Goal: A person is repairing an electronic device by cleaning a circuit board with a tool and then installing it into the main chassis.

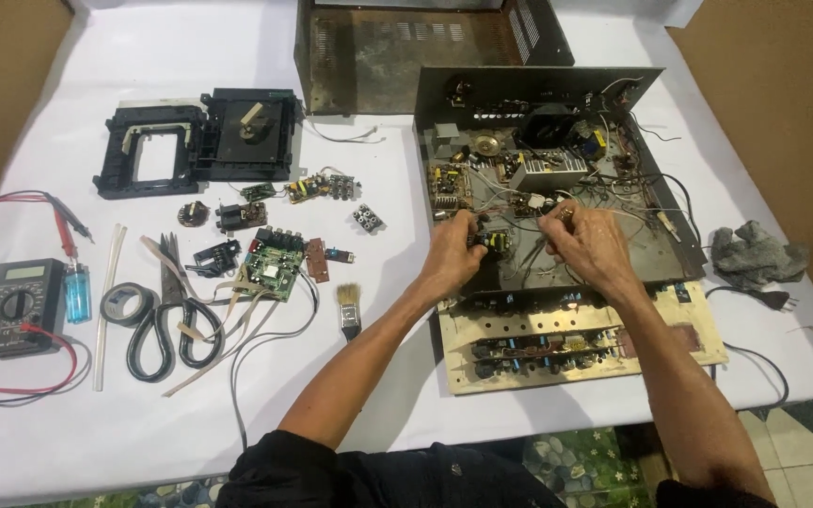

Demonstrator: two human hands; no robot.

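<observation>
Both hands reach into an opened metal amplifier chassis (670,226) full of boards and wires. My left hand (454,252) pinches a small circuit board (493,243) near the chassis floor. Just to its right, my right hand (583,243) has its fingers closed around thin wires (531,224) beside that board; a ring shows on one finger. A long front panel board (576,343) with knobs and capacitors lies flat in front of the chassis, under my forearms.
A white sheet (143,414) covers the table. On the left lie a multimeter (19,306) with red leads, blue lighter (77,292), tape roll (124,303), scissors (176,325), green circuit board (273,268), small brush (348,309), black plastic frame (199,141). A metal cover (406,47) stands behind; grey rag (755,254) right.
</observation>
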